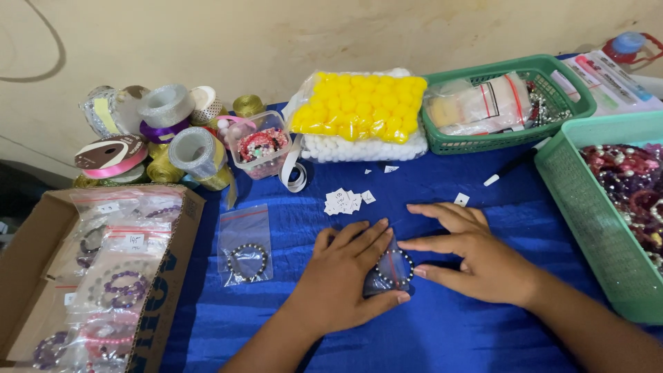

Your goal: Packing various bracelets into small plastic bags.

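Bracelet bag (391,271), a small clear pouch holding a dark beaded bracelet, lies on the blue cloth (442,331) just right of a matching bag (246,253), pinned flat by my left hand (345,280) and right hand (473,252), fingers extended and pressing its edges.

The light is soft and even, moderately bright, with no single strong lamp showing. The blue cloth (442,207) glows saturated in the middle of the frame, and the bag of yellow balls (359,103) near the top centre is the brightest patch, close to washed out. Shadows are faint and short, darkest under the two hands at lower centre. The far left edge falls into gloom. Small glints sit on the plastic bags at lower left. Focus is fairly sharp centrally, softer toward the corners, where lines bend slightly.
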